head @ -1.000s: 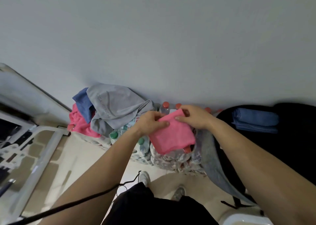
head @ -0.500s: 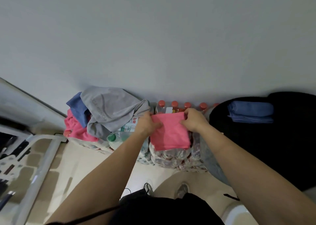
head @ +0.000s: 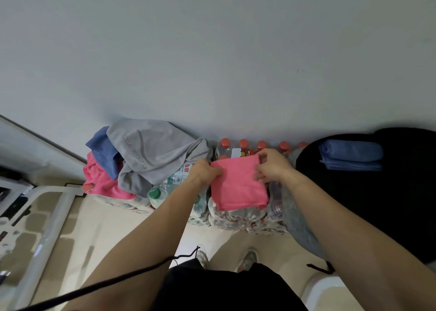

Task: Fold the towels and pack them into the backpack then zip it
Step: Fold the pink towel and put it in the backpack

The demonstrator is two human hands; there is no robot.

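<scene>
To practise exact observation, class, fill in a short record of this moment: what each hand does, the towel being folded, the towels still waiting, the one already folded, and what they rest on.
left hand: grips the left edge of the pink towel
right hand: pinches its upper right edge
pink towel: folded to a rectangle, lying on the bottle packs
waiting: heap of unfolded towels, grey, blue and pink, at the left
finished: folded blue towel on the black backpack, at the right
zip: not visible

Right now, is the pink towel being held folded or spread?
Folded: pink towel forms a compact rectangle, held by left hand and right hand.
</scene>
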